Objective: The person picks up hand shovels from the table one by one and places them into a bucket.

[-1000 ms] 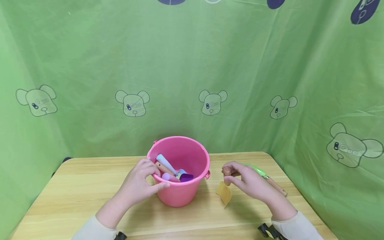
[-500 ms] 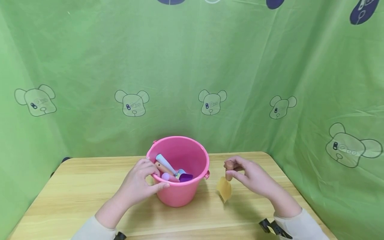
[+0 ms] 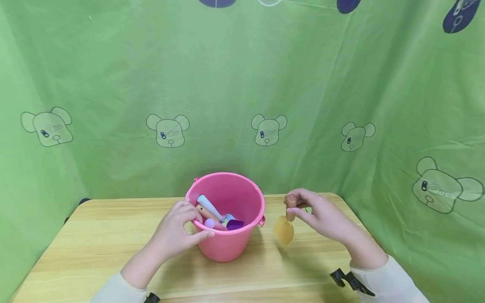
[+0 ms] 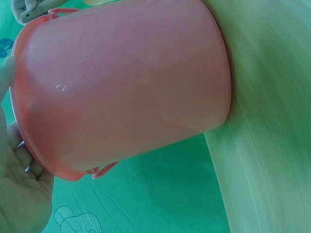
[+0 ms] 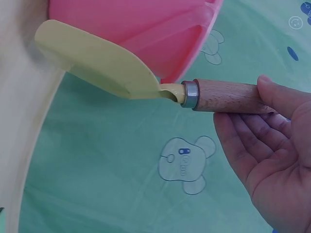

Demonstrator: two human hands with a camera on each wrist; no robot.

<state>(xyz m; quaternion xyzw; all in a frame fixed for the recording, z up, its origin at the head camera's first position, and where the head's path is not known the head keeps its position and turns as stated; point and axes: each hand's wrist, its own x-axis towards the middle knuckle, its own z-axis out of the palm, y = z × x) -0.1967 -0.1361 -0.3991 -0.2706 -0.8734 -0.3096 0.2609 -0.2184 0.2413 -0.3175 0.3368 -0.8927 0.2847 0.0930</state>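
A pink bucket stands on the wooden table. My left hand grips its near-left rim, thumb outside and fingers over the edge; the left wrist view shows the bucket wall from the side. Inside lie several tools with coloured parts, among them a light-blue handle, a wooden handle and a purple piece. To the bucket's right, my right hand pinches the wooden handle of a yellow hand trowel. Its blade hangs downward over the table.
A bit of a green tool shows behind my right hand, which hides most of it. Green cloth with bear-head prints walls in the back and both sides of the table.
My right hand has risen slightly, lifting the yellow trowel, whose blade swings to hang more upright. The green tool has become mostly hidden behind that hand. My left hand stays on the rim.
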